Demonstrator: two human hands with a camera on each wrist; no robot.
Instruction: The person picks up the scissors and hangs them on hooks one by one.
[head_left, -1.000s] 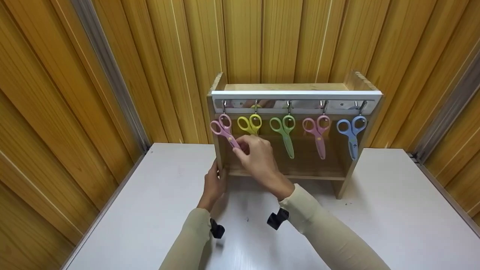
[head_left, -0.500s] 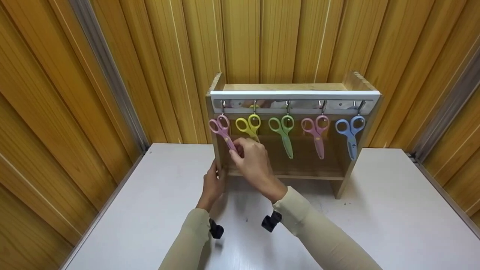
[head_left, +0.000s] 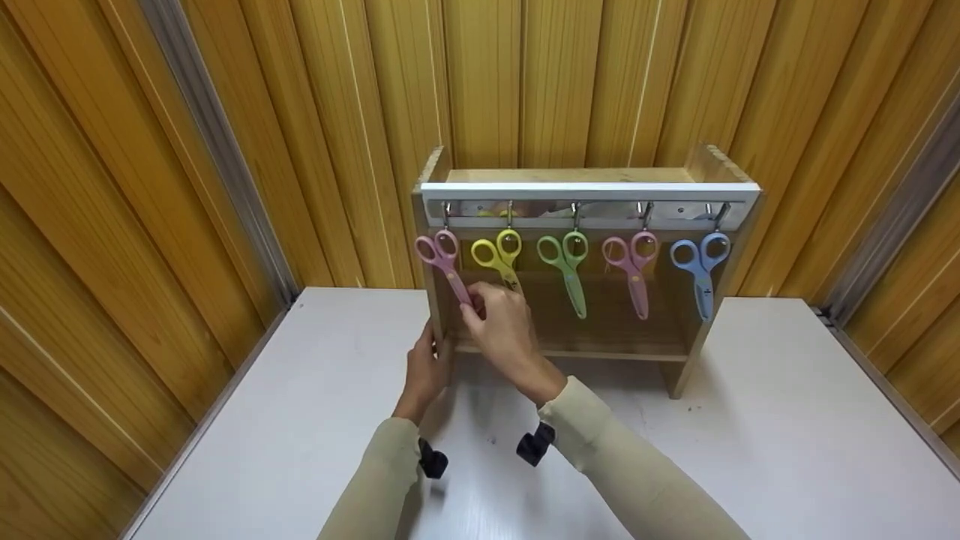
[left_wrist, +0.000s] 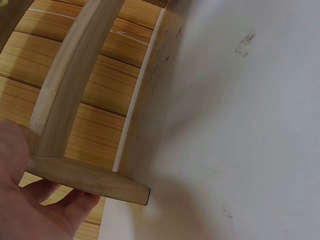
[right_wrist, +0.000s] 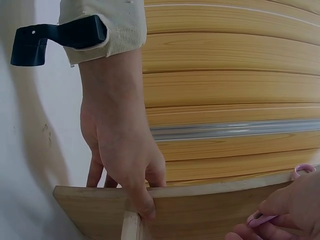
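My left hand (head_left: pixel 426 376) grips the lower left side panel of a small wooden shelf (head_left: pixel 694 360); in the right wrist view its thumb (right_wrist: pixel 145 205) lies on the inner face and its fingers on the outer. The right hand (head_left: pixel 504 330) pinches the blade end of pink scissors (head_left: pixel 448 264), whose handle loop hangs from the leftmost hook. Just right of them hang yellow scissors (head_left: pixel 499 253), their lower part hidden behind my right hand. Green scissors (head_left: pixel 568 268), another pink pair (head_left: pixel 634 271) and blue scissors (head_left: pixel 703 271) hang farther right.
A metal hook rail (head_left: pixel 592 190) runs across the shelf's upper front. The shelf stands on a white table (head_left: pixel 300 420) with wood-patterned walls (head_left: pixel 360 112) behind and at both sides. A black wrist mount (head_left: pixel 534 444) sticks out from the right sleeve.
My right hand has shifted slightly left and down while still pinching the pink scissors, and their blade points more steeply downward. More of the yellow scissors shows. The left hand keeps its place.
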